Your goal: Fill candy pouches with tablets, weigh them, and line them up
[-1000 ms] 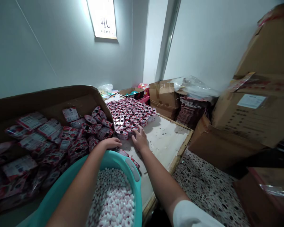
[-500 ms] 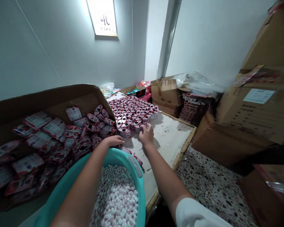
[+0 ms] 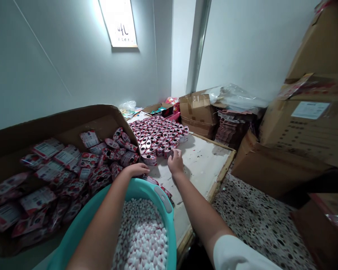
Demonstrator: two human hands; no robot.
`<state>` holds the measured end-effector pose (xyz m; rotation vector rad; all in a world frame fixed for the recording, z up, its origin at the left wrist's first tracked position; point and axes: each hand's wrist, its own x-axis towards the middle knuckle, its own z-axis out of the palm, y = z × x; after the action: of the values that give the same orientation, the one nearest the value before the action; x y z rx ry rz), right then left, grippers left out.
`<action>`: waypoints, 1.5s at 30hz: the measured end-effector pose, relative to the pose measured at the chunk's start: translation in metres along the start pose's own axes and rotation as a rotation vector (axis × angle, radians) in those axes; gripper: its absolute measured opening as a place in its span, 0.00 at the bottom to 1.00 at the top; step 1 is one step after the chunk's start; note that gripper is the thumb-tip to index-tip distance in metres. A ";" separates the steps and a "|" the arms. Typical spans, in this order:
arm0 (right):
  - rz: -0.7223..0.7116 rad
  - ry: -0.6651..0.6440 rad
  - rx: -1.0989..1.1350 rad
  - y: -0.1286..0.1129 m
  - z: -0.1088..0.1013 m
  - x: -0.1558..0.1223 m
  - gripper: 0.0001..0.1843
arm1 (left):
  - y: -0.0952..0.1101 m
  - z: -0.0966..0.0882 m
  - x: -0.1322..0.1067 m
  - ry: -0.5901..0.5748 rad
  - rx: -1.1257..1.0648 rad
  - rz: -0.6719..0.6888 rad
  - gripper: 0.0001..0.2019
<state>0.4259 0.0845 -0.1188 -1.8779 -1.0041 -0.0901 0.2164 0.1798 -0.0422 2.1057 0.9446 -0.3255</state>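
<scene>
My left hand [image 3: 138,170] reaches over the far rim of a teal tub [image 3: 173,225], palm down with its fingers stretched out. Just beneath its fingertips lies a row of flat red-and-white printed pouches [image 3: 159,185]. Farther out, my right hand [image 3: 175,162] has its fingers curled against the right end of a small printed pouch [image 3: 168,151], which stands with its mouth spread. That pouch is at the near edge of a dense group of standing open pouches [image 3: 154,131]. Small white and pinkish pieces [image 3: 146,232], like wrapped sweets, fill the tub.
A cardboard box [image 3: 101,108] of filled pouches [image 3: 47,148] lies at the left. The pale tabletop [image 3: 205,157] has a worn wooden edge [image 3: 222,172]. Beyond it are cartons [image 3: 197,112], a stack of flattened packaging [image 3: 228,127] and tall boxes [image 3: 307,131] over a speckled floor [image 3: 248,217].
The view has shifted slightly, so the scene sits a little lower and to the right. Both hands stay in nearly the same places, my right hand still at the near edge of the standing pouches.
</scene>
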 end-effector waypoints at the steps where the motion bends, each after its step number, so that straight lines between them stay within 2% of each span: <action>1: -0.009 -0.011 0.006 0.000 0.001 0.000 0.19 | 0.000 0.000 0.000 -0.001 0.003 0.000 0.16; 14: -0.054 -0.076 0.051 -0.002 0.003 -0.002 0.28 | 0.000 0.000 0.000 0.001 0.016 0.024 0.15; 26: -0.021 -0.037 0.115 0.005 0.007 0.002 0.24 | -0.001 -0.001 0.000 0.003 0.000 0.023 0.15; 31: -0.128 -0.070 0.156 -0.003 0.003 -0.002 0.19 | -0.002 -0.001 0.001 0.020 -0.006 0.024 0.15; 35: -0.308 -0.163 0.194 -0.021 -0.001 -0.013 0.15 | -0.005 0.000 0.005 0.018 0.006 0.030 0.15; 40: -0.497 -0.331 0.159 -0.042 0.004 -0.032 0.23 | -0.005 0.000 0.006 0.010 0.016 0.031 0.15; 45: -0.519 -0.404 0.060 -0.046 0.009 -0.038 0.27 | -0.001 0.001 0.000 -0.002 0.010 0.003 0.15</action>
<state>0.3671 0.0777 -0.1077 -1.5697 -1.7380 0.0176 0.2158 0.1799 -0.0434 2.1155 0.9402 -0.3308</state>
